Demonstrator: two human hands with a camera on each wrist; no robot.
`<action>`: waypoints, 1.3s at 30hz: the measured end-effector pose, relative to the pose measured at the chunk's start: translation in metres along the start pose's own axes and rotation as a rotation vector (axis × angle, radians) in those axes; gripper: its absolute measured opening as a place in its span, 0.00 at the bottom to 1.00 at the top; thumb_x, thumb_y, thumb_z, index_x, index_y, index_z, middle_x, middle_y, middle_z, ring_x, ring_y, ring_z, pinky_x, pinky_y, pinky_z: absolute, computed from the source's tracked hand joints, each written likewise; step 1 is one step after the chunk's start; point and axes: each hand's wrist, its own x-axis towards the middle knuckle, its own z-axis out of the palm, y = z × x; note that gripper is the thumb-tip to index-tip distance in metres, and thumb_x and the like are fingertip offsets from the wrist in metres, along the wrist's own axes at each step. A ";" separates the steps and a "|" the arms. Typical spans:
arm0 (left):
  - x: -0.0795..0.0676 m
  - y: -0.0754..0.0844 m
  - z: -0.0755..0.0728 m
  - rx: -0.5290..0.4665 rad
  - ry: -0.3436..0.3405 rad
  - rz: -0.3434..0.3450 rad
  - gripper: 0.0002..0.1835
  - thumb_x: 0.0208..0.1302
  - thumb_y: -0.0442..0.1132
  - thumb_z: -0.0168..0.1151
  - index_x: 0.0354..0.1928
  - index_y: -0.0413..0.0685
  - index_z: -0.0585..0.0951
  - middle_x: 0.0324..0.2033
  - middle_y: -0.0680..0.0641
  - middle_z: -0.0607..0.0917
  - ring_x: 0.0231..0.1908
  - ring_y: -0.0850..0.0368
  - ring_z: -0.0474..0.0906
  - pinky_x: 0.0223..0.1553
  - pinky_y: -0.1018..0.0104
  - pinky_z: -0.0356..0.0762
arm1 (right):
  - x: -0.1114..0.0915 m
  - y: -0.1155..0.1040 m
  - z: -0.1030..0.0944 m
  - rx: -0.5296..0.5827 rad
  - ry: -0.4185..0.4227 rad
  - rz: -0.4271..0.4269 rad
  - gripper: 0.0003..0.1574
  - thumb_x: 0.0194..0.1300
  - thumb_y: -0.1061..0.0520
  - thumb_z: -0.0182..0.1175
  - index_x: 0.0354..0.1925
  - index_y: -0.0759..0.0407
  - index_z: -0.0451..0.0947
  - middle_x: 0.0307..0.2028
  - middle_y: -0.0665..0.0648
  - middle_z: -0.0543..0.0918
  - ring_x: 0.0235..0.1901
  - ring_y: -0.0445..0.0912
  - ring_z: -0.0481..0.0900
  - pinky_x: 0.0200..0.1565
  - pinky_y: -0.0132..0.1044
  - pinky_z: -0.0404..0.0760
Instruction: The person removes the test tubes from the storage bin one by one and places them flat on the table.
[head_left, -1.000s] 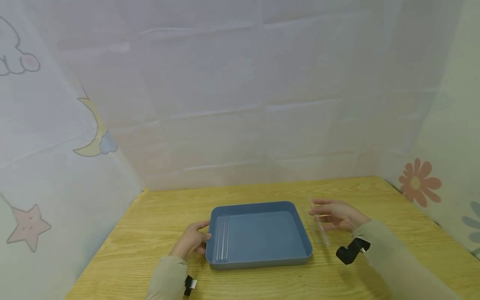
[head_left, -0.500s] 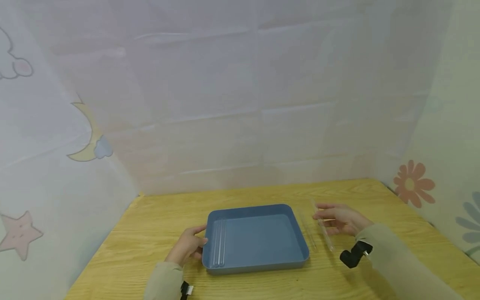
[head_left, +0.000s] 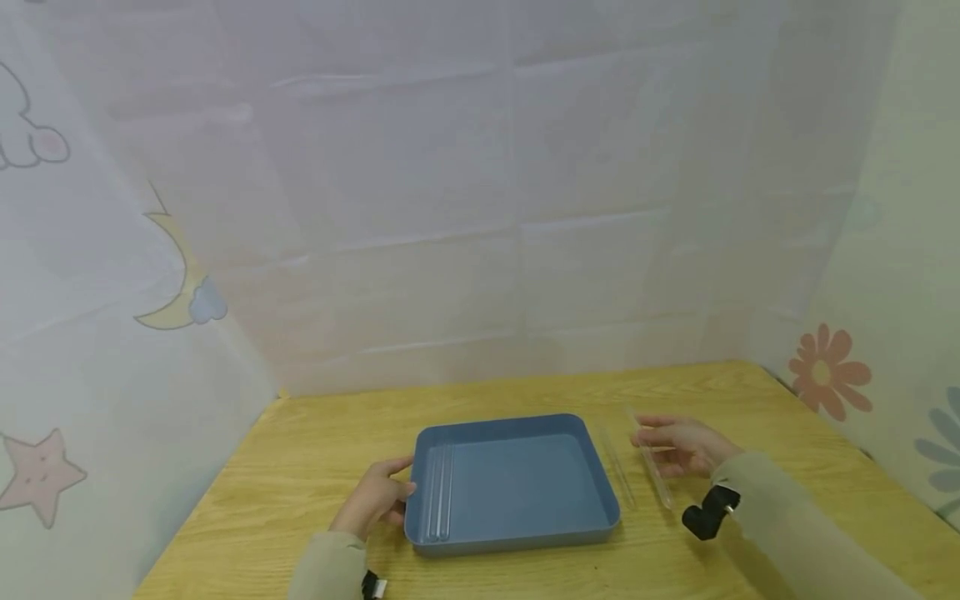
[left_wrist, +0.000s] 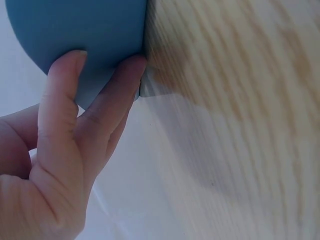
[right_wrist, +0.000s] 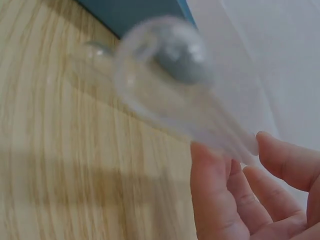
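Observation:
A shallow blue tray (head_left: pixel 517 543) lies on the table, with several clear test tubes (head_left: pixel 447 496) side by side along its left inner wall. My left hand (head_left: pixel 377 496) rests against the tray's left side; in the left wrist view its fingertips press on the outer wall (left_wrist: pixel 110 30). To the right of the tray, my right hand (head_left: pixel 681 447) pinches a clear test tube (right_wrist: pixel 165 75) between thumb and fingers, its rounded end towards me. Between that hand and the tray, another clear test tube (head_left: pixel 619 472) lies on the table.
The wood-grain table (head_left: pixel 337 425) runs back to a pale hanging sheet (head_left: pixel 420 208). Side panels with printed flowers (head_left: pixel 828 372) and a star (head_left: pixel 43 477) flank it. A black camera mount (head_left: pixel 708 514) sits on the right wrist.
My right hand has drawn its test tube slightly right, away from the other one, which now shows separately on the table. The left hand stays at the tray. The head view has shifted slightly.

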 end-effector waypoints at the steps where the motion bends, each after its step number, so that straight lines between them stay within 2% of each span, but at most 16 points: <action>1: 0.000 0.000 0.000 0.005 0.001 -0.002 0.28 0.67 0.24 0.54 0.68 0.31 0.64 0.26 0.44 0.84 0.23 0.55 0.80 0.19 0.67 0.76 | 0.001 0.001 -0.001 0.002 0.007 0.002 0.44 0.71 0.63 0.55 0.74 0.71 0.43 0.37 0.51 0.84 0.30 0.42 0.79 0.31 0.36 0.81; 17: 0.000 0.000 -0.001 0.013 0.004 -0.015 0.27 0.66 0.23 0.54 0.68 0.30 0.65 0.26 0.43 0.85 0.23 0.54 0.82 0.19 0.66 0.78 | 0.017 0.013 -0.003 -0.026 0.128 0.056 0.38 0.69 0.63 0.57 0.70 0.73 0.52 0.34 0.51 0.84 0.32 0.45 0.80 0.37 0.42 0.82; 26: 0.001 -0.002 -0.001 0.006 0.004 -0.015 0.27 0.66 0.23 0.54 0.67 0.29 0.65 0.25 0.43 0.85 0.23 0.53 0.82 0.20 0.66 0.79 | 0.018 0.011 0.002 -0.107 0.186 0.018 0.34 0.67 0.64 0.60 0.65 0.75 0.60 0.33 0.51 0.84 0.30 0.44 0.80 0.33 0.41 0.82; 31: 0.001 -0.002 0.000 0.009 0.008 -0.016 0.27 0.66 0.23 0.54 0.68 0.29 0.64 0.25 0.43 0.85 0.24 0.53 0.82 0.19 0.67 0.78 | 0.019 0.010 0.004 -0.109 0.214 0.024 0.31 0.66 0.64 0.60 0.63 0.74 0.64 0.32 0.52 0.84 0.29 0.45 0.81 0.33 0.41 0.81; 39: 0.002 -0.003 -0.002 0.008 0.000 -0.016 0.28 0.66 0.23 0.54 0.68 0.29 0.64 0.26 0.43 0.85 0.24 0.52 0.83 0.21 0.65 0.80 | 0.023 0.013 0.004 -0.129 0.209 0.010 0.33 0.66 0.62 0.61 0.64 0.74 0.63 0.33 0.52 0.84 0.30 0.46 0.80 0.32 0.41 0.81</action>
